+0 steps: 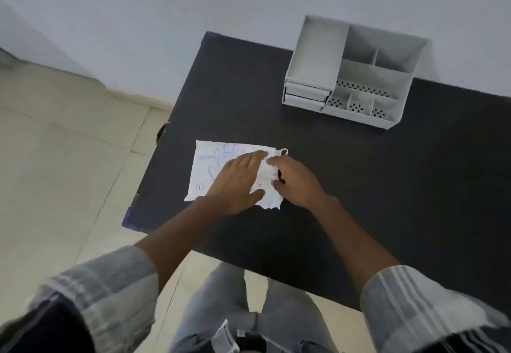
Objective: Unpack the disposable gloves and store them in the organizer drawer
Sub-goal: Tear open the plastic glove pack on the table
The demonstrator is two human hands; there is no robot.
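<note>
The glove packet (218, 167) is lying flat on the dark table (359, 186), near its left edge and well apart from the grey organizer (356, 73) standing at the far side. The left hand (237, 184) is resting on the packet with fingers spread and fairly straight, pressing it down rather than gripping it. The right hand (296, 181) is sitting at the packet's torn right end with its fingers curled in; it seems to be pinching the ragged paper there, though exactly what lies between the fingertips is hidden.

The packet looks like thin printed paper, light and limp, so it is probably going to slide or crumple unless one hand keeps it pinned. The tear (jagged along the right edge, with a small strip curling off the top corner) is the natural place to take hold, since the gloves inside should be soft, flimsy and easy to draw out through that opening. The organizer's small drawers (305, 95), at its front left, appear closed.
</note>
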